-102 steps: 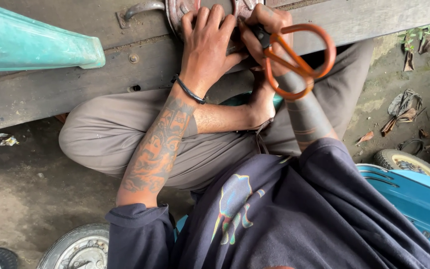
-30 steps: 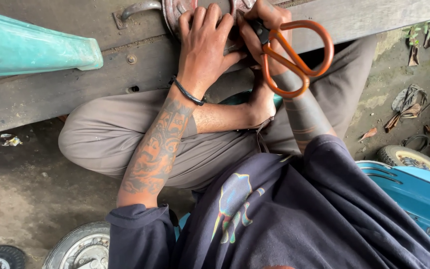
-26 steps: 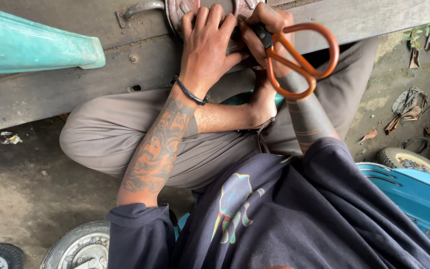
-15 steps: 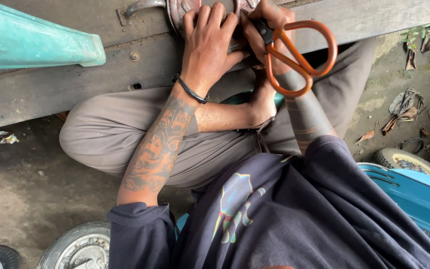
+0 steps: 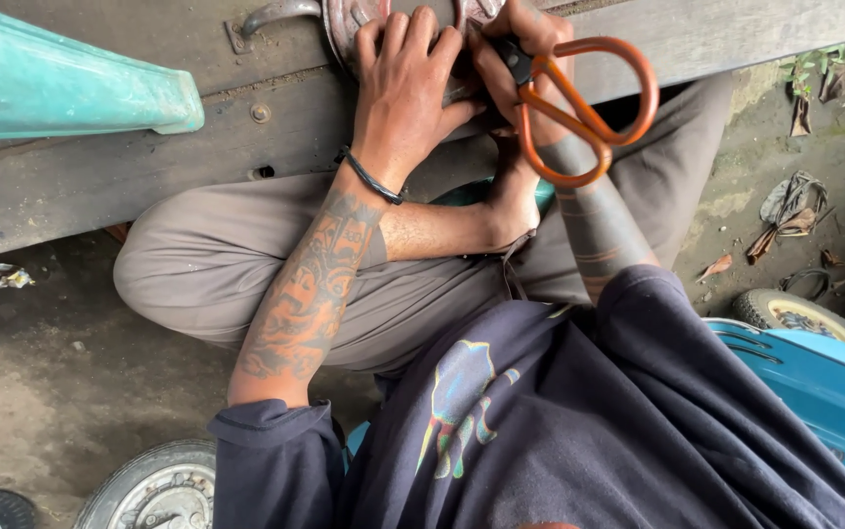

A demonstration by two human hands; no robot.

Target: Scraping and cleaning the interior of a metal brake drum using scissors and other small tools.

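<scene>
Two hands worked at the top edge, on a wooden plank [image 5: 148,167]. Left hand [image 5: 405,98] lay flat, fingers together, pressing down on a round metal piece [image 5: 344,15], mostly hidden under the palm. Right hand [image 5: 525,49] was curled around orange-handled scissors [image 5: 579,108]; loops hung open toward the lap, blades hidden behind the fingers. Person sat cross-legged in grey trousers [image 5: 207,274]. Teal panel [image 5: 60,88] rested on plank, left. Small wheel [image 5: 795,312] sat right, well apart.
</scene>
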